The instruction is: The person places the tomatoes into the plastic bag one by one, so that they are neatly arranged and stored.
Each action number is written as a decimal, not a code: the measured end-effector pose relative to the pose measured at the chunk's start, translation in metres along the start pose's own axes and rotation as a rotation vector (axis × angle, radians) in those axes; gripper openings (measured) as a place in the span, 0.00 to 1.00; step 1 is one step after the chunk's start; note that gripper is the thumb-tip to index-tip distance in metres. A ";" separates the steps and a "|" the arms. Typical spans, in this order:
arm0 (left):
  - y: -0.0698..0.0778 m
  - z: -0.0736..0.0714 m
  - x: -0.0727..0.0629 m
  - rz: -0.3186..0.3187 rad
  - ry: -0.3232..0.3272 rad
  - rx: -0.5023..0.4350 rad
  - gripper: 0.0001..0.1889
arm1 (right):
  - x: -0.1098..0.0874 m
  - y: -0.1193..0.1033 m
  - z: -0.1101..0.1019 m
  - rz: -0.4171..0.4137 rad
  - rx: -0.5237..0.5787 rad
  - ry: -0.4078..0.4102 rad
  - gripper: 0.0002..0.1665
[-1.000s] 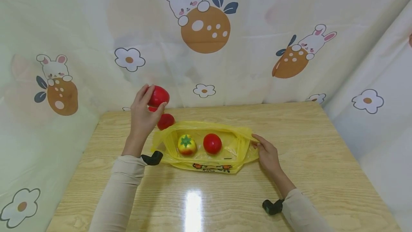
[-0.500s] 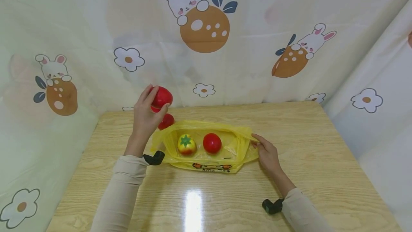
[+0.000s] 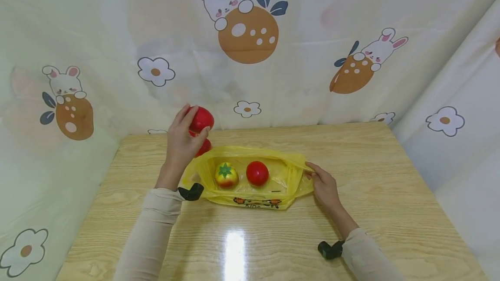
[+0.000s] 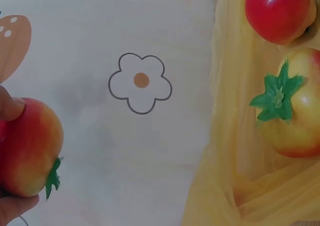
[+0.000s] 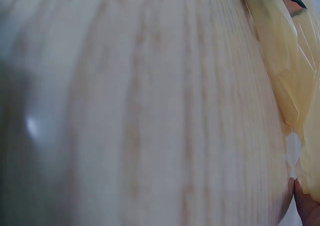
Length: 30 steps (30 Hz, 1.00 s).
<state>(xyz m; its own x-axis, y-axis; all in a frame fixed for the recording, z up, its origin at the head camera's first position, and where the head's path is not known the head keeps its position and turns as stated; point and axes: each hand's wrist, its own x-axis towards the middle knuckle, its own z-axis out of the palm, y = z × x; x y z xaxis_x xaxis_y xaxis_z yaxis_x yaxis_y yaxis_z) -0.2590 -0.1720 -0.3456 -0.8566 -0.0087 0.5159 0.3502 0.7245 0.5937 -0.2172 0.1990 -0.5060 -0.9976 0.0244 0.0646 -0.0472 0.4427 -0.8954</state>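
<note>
My left hand (image 3: 182,138) grips a toy tomato (image 3: 204,119) in the air, behind the left end of a yellow plastic bag (image 3: 250,152). Red over most of its skin, this tomato fades to yellow near a green leafy top in the left wrist view. Inside the wide-mouthed bag lie a yellow-and-red toy tomato (image 3: 226,175) with a green top and a round red toy fruit (image 3: 257,174). At the bag's right end, my right hand (image 3: 325,185) pinches the rim; its thumb (image 5: 306,201) shows beside the yellow film in the right wrist view.
Behind the bag's left end, another red fruit (image 3: 204,147) sits on the wooden table (image 3: 371,177). A further bit of red shows under the held tomato, mostly hidden by the left hand. A printed curtain (image 3: 304,77) hangs along the table's back edge.
The left hand has moved slightly right with the tomato, nearer the bag, now covering more of the red fruit behind. My right hand and the bag have stayed put.
</note>
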 end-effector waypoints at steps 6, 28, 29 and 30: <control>0.002 0.002 0.000 -0.003 -0.019 -0.001 0.32 | 0.000 -0.004 -0.001 0.016 0.005 -0.005 0.26; 0.001 0.017 -0.003 0.019 -0.056 -0.013 0.29 | -0.001 -0.004 -0.002 0.031 0.003 -0.008 0.25; 0.001 0.017 -0.003 0.023 -0.057 -0.009 0.29 | -0.001 -0.004 -0.002 0.034 0.003 -0.008 0.25; 0.001 0.018 -0.004 0.024 -0.059 -0.004 0.29 | -0.001 -0.004 -0.002 0.036 0.004 -0.010 0.25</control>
<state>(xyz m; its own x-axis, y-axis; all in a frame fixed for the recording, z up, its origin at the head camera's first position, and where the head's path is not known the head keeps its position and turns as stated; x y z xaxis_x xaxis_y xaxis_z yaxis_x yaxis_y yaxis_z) -0.2621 -0.1587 -0.3576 -0.8687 0.0498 0.4929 0.3727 0.7213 0.5839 -0.2163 0.1989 -0.5021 -0.9991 0.0309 0.0281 -0.0117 0.4379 -0.8990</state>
